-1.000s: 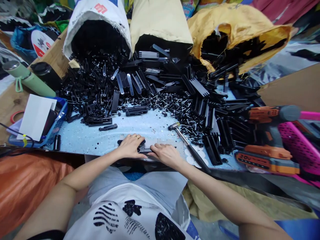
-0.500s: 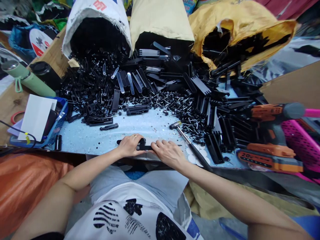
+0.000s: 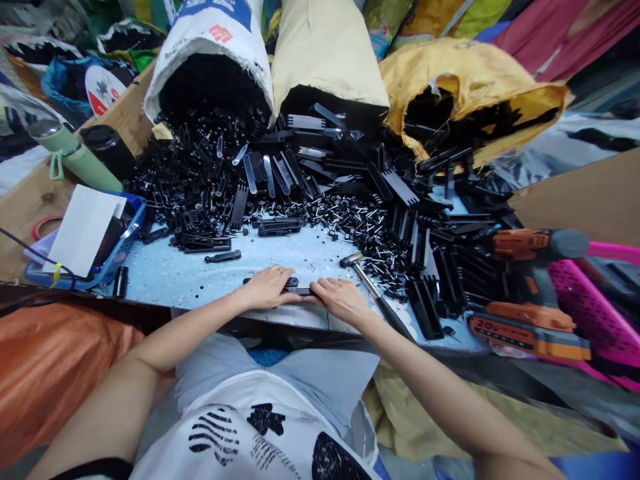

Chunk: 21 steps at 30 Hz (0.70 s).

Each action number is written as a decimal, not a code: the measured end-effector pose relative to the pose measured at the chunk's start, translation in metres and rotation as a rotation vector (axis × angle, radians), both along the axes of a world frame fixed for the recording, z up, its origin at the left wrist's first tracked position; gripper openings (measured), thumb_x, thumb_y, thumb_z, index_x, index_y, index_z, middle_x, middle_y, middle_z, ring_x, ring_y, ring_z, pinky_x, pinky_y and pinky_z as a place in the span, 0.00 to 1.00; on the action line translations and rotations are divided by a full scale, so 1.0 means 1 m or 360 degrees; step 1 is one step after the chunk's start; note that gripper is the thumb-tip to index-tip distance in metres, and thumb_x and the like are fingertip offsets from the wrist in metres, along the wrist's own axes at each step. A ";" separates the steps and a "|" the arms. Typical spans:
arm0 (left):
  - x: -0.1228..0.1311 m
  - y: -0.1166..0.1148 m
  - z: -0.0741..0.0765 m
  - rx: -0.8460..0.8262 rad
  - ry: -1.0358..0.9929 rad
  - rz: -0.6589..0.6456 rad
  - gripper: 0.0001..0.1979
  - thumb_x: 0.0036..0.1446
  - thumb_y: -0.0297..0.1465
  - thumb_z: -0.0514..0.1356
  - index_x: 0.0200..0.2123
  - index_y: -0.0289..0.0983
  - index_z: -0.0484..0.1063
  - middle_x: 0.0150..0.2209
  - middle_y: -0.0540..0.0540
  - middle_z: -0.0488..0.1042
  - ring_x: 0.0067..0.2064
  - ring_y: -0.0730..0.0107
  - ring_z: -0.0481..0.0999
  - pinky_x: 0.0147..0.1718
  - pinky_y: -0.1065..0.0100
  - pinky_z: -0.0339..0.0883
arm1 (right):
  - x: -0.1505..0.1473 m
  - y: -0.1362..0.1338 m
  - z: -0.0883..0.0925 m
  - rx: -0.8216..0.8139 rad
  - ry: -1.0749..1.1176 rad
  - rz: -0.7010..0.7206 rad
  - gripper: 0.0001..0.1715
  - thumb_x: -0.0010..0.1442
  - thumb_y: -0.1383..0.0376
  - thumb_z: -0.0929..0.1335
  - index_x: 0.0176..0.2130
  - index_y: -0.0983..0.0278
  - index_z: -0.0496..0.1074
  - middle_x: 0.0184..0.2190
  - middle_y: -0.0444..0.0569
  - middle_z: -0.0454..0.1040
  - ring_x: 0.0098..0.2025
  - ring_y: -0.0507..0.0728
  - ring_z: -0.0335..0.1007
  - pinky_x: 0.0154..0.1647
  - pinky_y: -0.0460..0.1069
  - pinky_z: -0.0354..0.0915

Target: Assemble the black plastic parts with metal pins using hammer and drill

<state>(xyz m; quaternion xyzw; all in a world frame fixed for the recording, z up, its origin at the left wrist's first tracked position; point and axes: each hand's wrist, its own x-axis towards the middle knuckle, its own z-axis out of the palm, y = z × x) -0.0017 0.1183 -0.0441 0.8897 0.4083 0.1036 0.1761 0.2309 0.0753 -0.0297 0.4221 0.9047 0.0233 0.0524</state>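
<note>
My left hand (image 3: 269, 287) and my right hand (image 3: 339, 299) rest side by side at the near edge of the pale blue table (image 3: 200, 270). Both press with curled fingers on a flat black plastic part (image 3: 295, 288) lying between them. A small hammer (image 3: 373, 293) lies just right of my right hand, its metal head pointing away from me. Beyond my hands spreads a big heap of black plastic parts and small pins (image 3: 320, 193).
Three open sacks (image 3: 220, 60) spill black parts at the back. An orange cordless drill (image 3: 530, 287) and a pink crate (image 3: 600, 293) sit at right. A blue basket (image 3: 107, 267) with white paper, a green bottle (image 3: 75, 160) and a black cup stand at left.
The camera tilted slightly, shifting the scene down. My hands stay on the black part, the right hand drawn a little closer to the left.
</note>
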 end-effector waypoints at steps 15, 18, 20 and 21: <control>-0.059 0.029 0.014 -0.0541 -0.0934 0.1151 0.10 0.50 0.32 0.62 0.36 0.32 0.73 0.31 0.44 0.75 0.34 0.66 0.75 0.38 0.65 0.67 | 0.022 0.141 -0.029 0.0060 0.0176 -0.0992 0.15 0.59 0.71 0.60 0.46 0.71 0.67 0.41 0.60 0.71 0.40 0.59 0.66 0.38 0.50 0.59; -0.061 -0.009 0.014 -0.1360 -0.1564 0.1235 0.15 0.42 0.34 0.67 0.32 0.30 0.73 0.26 0.46 0.74 0.27 0.71 0.74 0.30 0.70 0.67 | 0.019 0.125 -0.026 0.0011 0.0525 -0.0918 0.15 0.58 0.70 0.61 0.44 0.70 0.70 0.42 0.58 0.72 0.40 0.58 0.68 0.41 0.50 0.62; -0.060 -0.025 0.011 -0.1634 -0.1720 0.1274 0.16 0.37 0.33 0.70 0.29 0.30 0.73 0.25 0.46 0.74 0.26 0.74 0.73 0.28 0.72 0.66 | 0.015 0.104 -0.016 -0.0187 0.0840 -0.0823 0.14 0.58 0.66 0.62 0.41 0.68 0.72 0.40 0.55 0.74 0.38 0.56 0.70 0.42 0.49 0.63; -0.059 -0.028 0.009 -0.1685 -0.1743 0.1294 0.16 0.36 0.33 0.71 0.28 0.30 0.73 0.24 0.46 0.74 0.25 0.75 0.72 0.27 0.73 0.65 | 0.013 0.093 -0.009 -0.0334 0.0953 -0.0766 0.14 0.58 0.64 0.62 0.41 0.66 0.73 0.38 0.53 0.75 0.37 0.55 0.70 0.41 0.49 0.64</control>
